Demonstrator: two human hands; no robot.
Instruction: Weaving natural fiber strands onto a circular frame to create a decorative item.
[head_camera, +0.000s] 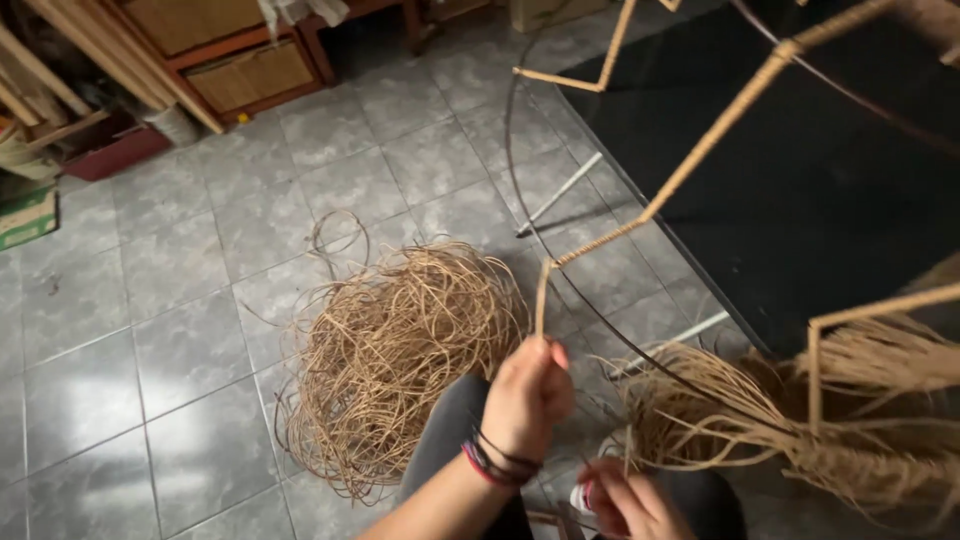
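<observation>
We grip a rattan strand (541, 300) in our clenched left hand (527, 395), taut against the wrapped frame (720, 130), while our right hand (625, 500) pinches loose fibres below it

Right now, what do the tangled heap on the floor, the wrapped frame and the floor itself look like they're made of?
Tangled heap: thin tan strands, likely rattan or cane; matte, springy, loosely looped.
Wrapped frame: tan strip wound tightly around a rod; bare dark sections suggest metal wire, though that is uncertain. The left hand grips its lower end.
Floor: grey mottled tiles, probably ceramic or stone; glossy, with grout lines and reflections.
</observation>
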